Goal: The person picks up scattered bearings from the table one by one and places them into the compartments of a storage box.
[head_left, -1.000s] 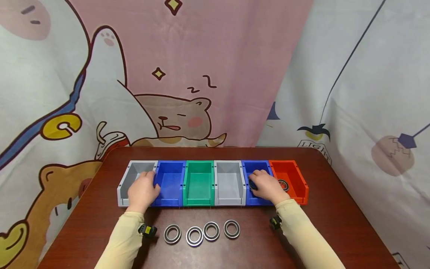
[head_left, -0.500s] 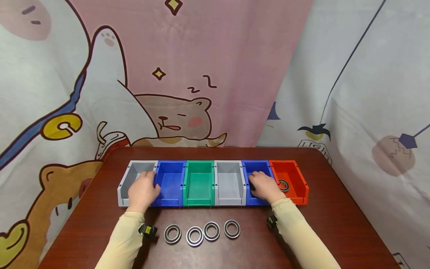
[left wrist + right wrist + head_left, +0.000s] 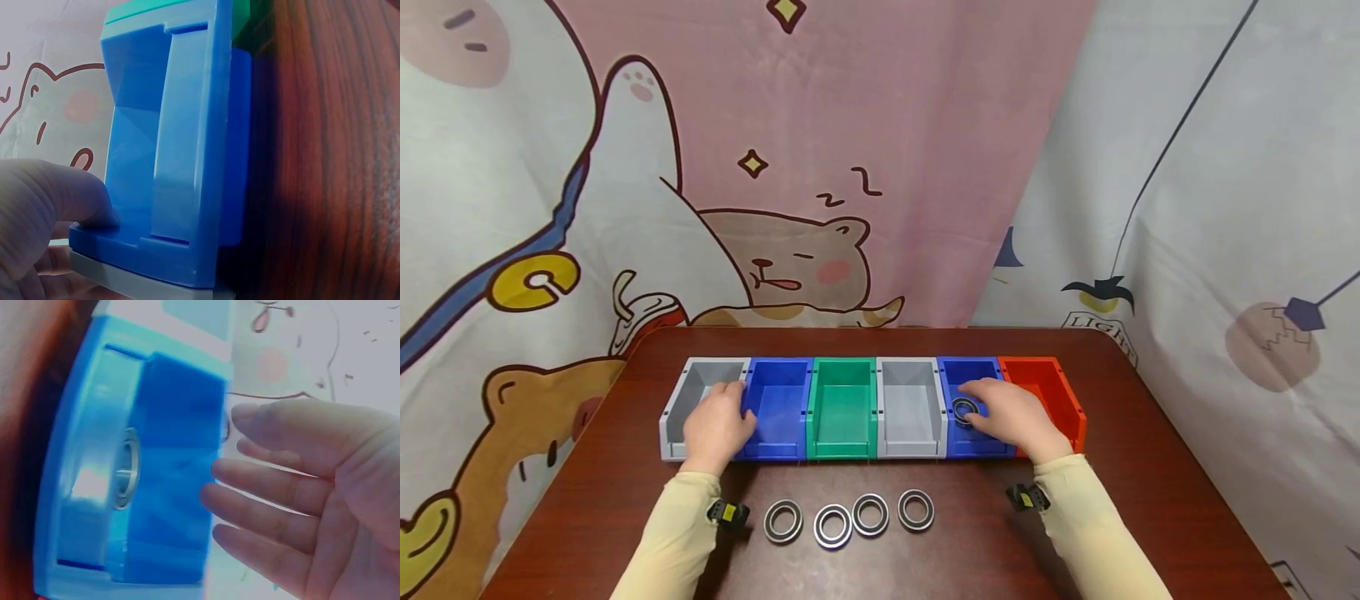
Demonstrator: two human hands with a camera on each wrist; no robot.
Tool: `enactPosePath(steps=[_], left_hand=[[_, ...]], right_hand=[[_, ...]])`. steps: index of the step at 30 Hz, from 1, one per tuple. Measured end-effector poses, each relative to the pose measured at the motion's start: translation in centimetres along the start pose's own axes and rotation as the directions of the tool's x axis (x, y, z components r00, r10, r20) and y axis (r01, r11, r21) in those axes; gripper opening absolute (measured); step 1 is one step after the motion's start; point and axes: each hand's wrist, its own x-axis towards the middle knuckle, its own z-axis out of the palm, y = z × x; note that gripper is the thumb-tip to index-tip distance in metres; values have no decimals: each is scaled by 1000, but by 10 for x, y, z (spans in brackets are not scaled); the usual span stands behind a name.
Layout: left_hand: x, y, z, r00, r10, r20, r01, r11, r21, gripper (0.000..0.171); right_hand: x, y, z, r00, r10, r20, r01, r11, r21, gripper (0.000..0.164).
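Observation:
My left hand [image 3: 718, 425] grips the adjoining walls of the leftmost grey bin [image 3: 674, 421] and the blue bin [image 3: 781, 404] beside it. In the left wrist view its thumb [image 3: 84, 194] hooks over the blue wall while the fingers go down on the grey side, partly hidden. A ball bearing [image 3: 956, 412] lies in the right-hand blue bin [image 3: 973, 450]. Over that bin's right side, my right hand [image 3: 1015, 414] holds nothing. The right wrist view shows its fingers spread and nearly straight, apart from the bearing [image 3: 132, 469].
A green bin [image 3: 842, 408], another grey bin [image 3: 913, 408] and a red bin [image 3: 1067, 408], partly covered by my right hand, complete the row. Several loose bearings [image 3: 832, 545] lie on the brown table [image 3: 970, 542] in front. A patterned cloth [image 3: 925, 167] hangs behind.
My right hand has let go of the bearing, which now lies in the blue bin, and has shifted right, covering the bearing in the red bin. My left hand has stayed put.

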Motion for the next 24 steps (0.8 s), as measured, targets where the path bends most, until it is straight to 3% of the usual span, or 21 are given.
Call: enactPosePath(steps=[5,12,20,24], left_hand=[[0,0,0,1000,-3,3,3,1000,4,47],[0,-1,1,1000,4,-6,-4,1000,3,46],[0,0,1,1000,5,-8,-5,1000,4,46],[0,0,0,1000,3,-6,-3,1000,4,46]], right_hand=[[-13,-7,-8,996,-48,-73,53,997,62,42],[-27,-20,-2,968,-180,-174,203,972,122,36],[-40,-36,19,952,-295,-84,305,941,147,39],[-44,-46,31,933,-360,-27,360,922,140,41]])
